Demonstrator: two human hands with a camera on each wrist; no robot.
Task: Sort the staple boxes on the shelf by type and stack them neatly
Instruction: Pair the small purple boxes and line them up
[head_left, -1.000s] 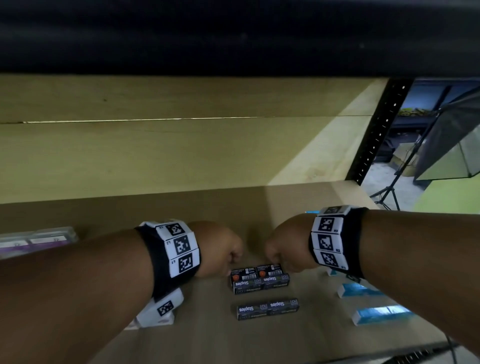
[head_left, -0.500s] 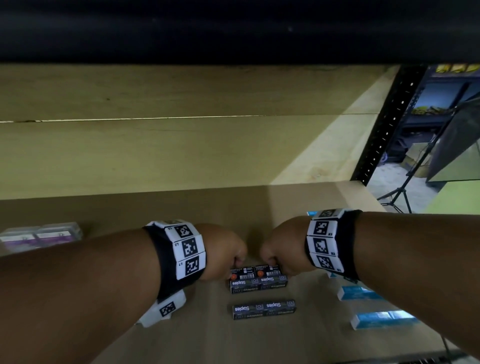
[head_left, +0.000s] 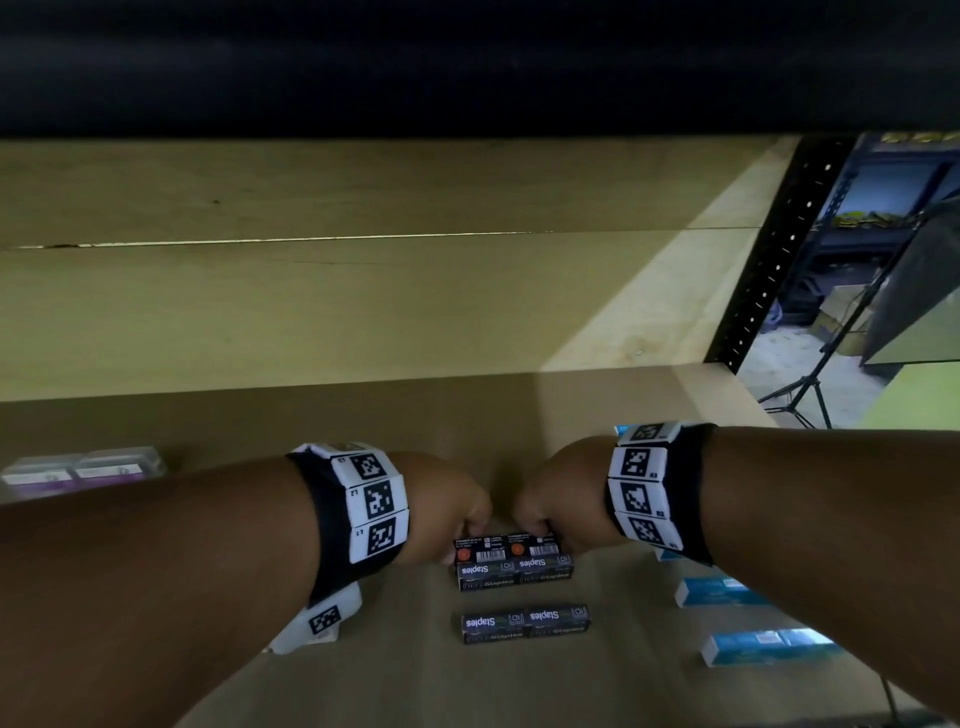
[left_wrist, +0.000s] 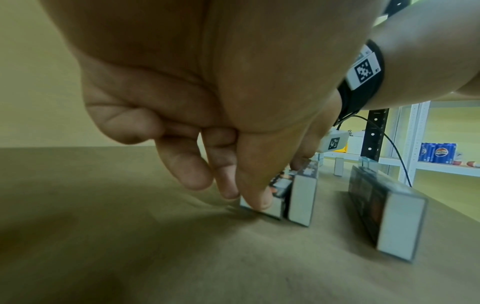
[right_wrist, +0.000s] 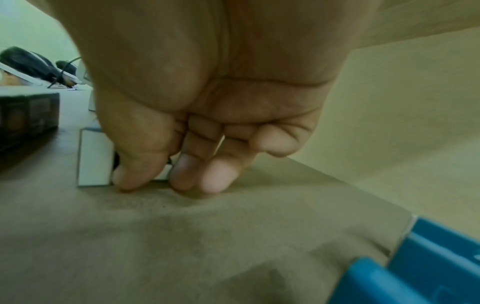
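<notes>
Two rows of black staple boxes stand mid-shelf: a back row (head_left: 514, 564) and a front row (head_left: 524, 621). Behind the back row lie low black boxes with orange dots (head_left: 506, 548). My left hand (head_left: 462, 540) pinches their left end, thumb on the white end face (left_wrist: 262, 207). My right hand (head_left: 540, 530) pinches the right end, where the thumb and fingertips (right_wrist: 207, 174) touch the shelf beside a white end face (right_wrist: 94, 158). The fingers of both hands are curled. How the held boxes join under my hands is hidden.
Blue staple boxes (head_left: 722, 592) (head_left: 769, 647) lie to the right, close to my right forearm. Purple boxes (head_left: 78, 470) sit at the far left by the back wall (head_left: 363, 312). The upper shelf (head_left: 467, 62) hangs low overhead. A black upright (head_left: 769, 260) marks the right end.
Both hands have come down from just above the black boxes, and their fingertips now grip the ends of the low boxes behind the back row. The boxes have not visibly shifted.
</notes>
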